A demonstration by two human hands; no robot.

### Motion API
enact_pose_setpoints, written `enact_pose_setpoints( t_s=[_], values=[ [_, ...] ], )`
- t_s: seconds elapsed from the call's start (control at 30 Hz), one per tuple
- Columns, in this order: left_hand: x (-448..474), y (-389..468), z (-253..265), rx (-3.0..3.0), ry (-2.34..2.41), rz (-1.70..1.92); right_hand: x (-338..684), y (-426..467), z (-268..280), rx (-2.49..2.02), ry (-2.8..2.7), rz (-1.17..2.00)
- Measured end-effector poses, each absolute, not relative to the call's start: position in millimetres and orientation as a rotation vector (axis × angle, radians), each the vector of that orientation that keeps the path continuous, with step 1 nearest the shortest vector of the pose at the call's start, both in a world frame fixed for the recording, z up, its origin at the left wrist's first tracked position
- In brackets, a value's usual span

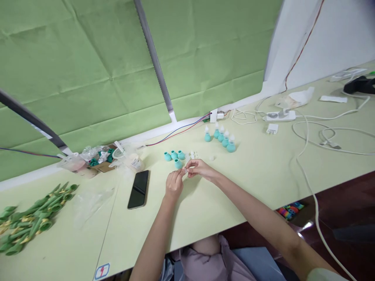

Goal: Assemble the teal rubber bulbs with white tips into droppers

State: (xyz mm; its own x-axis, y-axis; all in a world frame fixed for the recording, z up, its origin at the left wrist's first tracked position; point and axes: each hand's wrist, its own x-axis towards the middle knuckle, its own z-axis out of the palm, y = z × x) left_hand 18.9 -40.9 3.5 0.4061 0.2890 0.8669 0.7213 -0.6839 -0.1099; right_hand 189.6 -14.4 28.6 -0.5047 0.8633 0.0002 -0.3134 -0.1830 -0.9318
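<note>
My left hand (pixel 175 184) and my right hand (pixel 201 169) meet over the table, fingertips pinched together on a small whitish translucent piece (pixel 185 170). Its exact kind is too small to make out, and the fingers partly cover it. Just beyond my left hand stands a small teal open-necked bottle (pixel 178 164), with several more like it behind. Small white pieces (pixel 192 155) lie scattered beyond my right hand. Farther right, several teal bottles (pixel 231 146) stand upright in a slanting row with pointed translucent tops, and another topped bottle (pixel 208 136) stands apart to their left.
A black phone (pixel 138 189) lies left of my hands. Plastic bags and cups (pixel 129 158) stand behind it, and green stem-like parts (pixel 38 218) are heaped at far left. A power strip (pixel 279 116) and loose white cables (pixel 306 132) spread over the right side.
</note>
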Motion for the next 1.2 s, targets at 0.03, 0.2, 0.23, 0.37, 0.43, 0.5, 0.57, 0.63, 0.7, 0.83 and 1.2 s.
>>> enact_pose_setpoints(
  t_s=[0.03, 0.2, 0.23, 0.37, 0.43, 0.5, 0.57, 0.63, 0.7, 0.83, 1.2],
  values=[
    [19, -41, 3, -2.192, -0.857, -1.232, 190, -15, 28, -0.690, -1.220, 1.835],
    [20, -41, -1, -2.199, -0.789, -1.224, 190, -11, 22, -0.656, -1.151, 1.951],
    [20, -41, -1, -2.197, -0.780, -1.216, 191, -11, 21, -0.658, -1.129, 1.961],
    [21, -41, 0, -2.204, -0.765, -1.185, 192, -8, 17, -0.656, -1.083, 2.010],
    [21, -41, 0, -2.227, -0.759, -1.185, 193, -8, 16, -0.653, -1.072, 2.047],
    [21, -42, 0, -2.261, -0.761, -1.213, 194, -8, 17, -0.657, -1.067, 2.079],
    [22, -42, -1, -2.294, -0.765, -1.235, 196, -7, 17, -0.662, -1.063, 2.099],
    [22, -43, -2, -2.306, -0.762, -1.226, 196, -7, 16, -0.661, -1.057, 2.112],
    [24, -43, -2, -2.289, -0.761, -1.209, 196, -7, 15, -0.657, -1.045, 2.116],
    [25, -43, -3, -2.251, -0.789, -1.215, 194, -7, 12, -0.654, -1.012, 2.107],
    [33, -34, 4, -2.236, -1.051, -1.525, 197, -4, 26, -0.669, -1.219, 1.908]
  ],
)
